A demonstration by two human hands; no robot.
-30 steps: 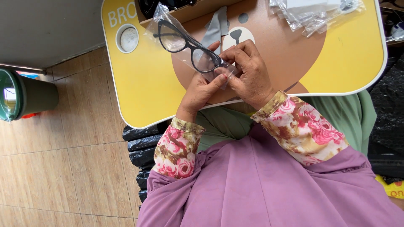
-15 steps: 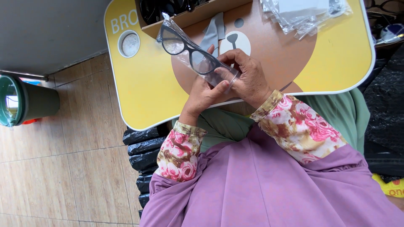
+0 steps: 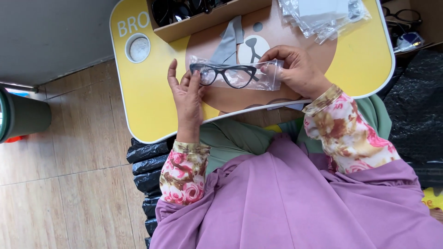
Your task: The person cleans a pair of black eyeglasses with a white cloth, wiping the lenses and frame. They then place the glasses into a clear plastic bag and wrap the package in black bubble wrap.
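In the head view, your left hand (image 3: 187, 97) lies flat with fingers spread, pressing the left end of the clear bag (image 3: 235, 74) against the yellow-and-brown surface (image 3: 152, 92). Your right hand (image 3: 297, 69) pinches the bag's right end between thumb and fingers. The black glasses (image 3: 224, 74) sit inside the bag, lying lengthwise between your two hands. A grey cloth (image 3: 228, 44) lies just behind the bag, a cardboard box (image 3: 207, 18) of more glasses behind that, and a pile of empty bags (image 3: 323, 16) at the far right.

To do this well, I'd keep the left palm light so the lenses are not pressed hard, hold the frame level, and draw the bag's open edge closed evenly.
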